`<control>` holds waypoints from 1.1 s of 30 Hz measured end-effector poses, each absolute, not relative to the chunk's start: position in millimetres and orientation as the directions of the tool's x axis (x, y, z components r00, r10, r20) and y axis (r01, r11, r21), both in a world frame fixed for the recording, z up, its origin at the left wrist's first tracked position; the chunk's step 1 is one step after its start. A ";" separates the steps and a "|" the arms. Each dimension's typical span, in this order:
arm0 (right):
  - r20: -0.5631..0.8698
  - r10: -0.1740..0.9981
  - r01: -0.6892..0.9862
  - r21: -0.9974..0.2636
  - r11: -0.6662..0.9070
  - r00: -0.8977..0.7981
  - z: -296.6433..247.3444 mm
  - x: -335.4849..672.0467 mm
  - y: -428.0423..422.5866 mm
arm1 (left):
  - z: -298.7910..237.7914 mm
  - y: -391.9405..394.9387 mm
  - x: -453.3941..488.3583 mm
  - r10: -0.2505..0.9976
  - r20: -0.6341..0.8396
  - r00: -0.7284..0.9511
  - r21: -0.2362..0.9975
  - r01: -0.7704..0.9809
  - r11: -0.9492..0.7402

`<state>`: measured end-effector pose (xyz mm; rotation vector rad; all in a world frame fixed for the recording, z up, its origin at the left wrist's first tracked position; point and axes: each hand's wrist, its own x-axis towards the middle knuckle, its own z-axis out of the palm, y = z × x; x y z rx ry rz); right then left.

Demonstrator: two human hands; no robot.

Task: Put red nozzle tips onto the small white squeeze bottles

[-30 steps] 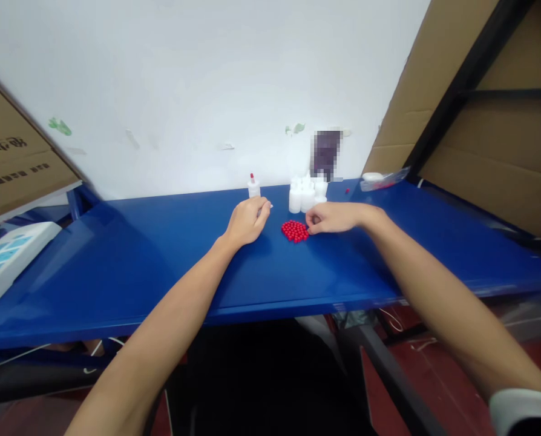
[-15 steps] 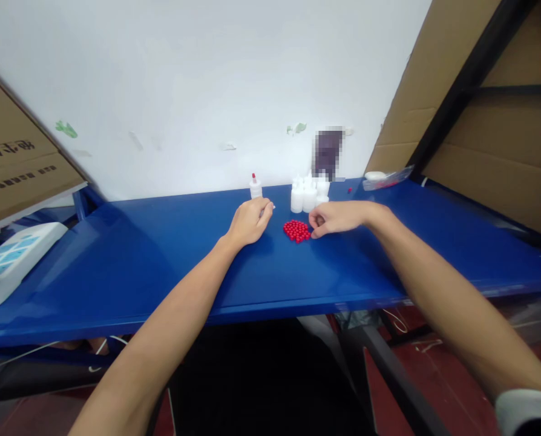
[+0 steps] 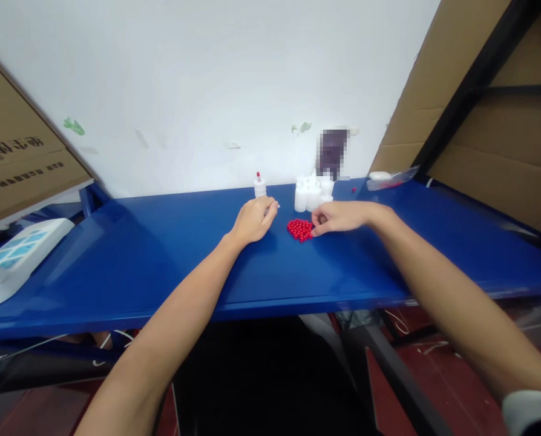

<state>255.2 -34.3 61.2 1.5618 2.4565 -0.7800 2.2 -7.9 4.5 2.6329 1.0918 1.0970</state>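
The left hand (image 3: pixel 255 219) is curled closed over the blue bench (image 3: pixel 161 260), its grip around a pale object (image 3: pixel 278 207) of which little more than a white tip shows past the thumb and forefinger. Just behind that hand stands a white bottle (image 3: pixel 260 188) with a red tip, upright, its lower part hidden by the knuckles. The right hand (image 3: pixel 336 217) comes in from the other side, thumb and forefinger bent together at the right edge of a flat pile of small red pieces (image 3: pixel 299 229); whether its grip has one of them, I cannot tell. The pile lies on the bench between the two hands. Behind it, a cluster of white bottles (image 3: pixel 301 198) stands upright close together, partly covered by the right hand. Farther right lie a single red piece (image 3: pixel 353 189) and a clear plastic bag (image 3: pixel 395 180), near the wall (image 3: pixel 184 79).
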 end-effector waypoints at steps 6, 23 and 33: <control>-0.387 0.796 0.868 -0.373 0.327 -0.466 62.3 256.5 -34.6 | 5.7 -9.5 2.9 0.656 0.564 0.502 0.329 0.592 -0.736; -0.338 0.839 0.889 -0.329 0.319 -0.426 57.9 249.7 -35.6 | 5.5 -9.9 3.1 0.671 0.533 0.516 0.342 0.594 -0.728; -0.353 0.819 0.875 -0.356 0.329 -0.452 59.4 254.4 -33.7 | 6.5 -10.5 3.4 0.668 0.532 0.521 0.333 0.596 -0.730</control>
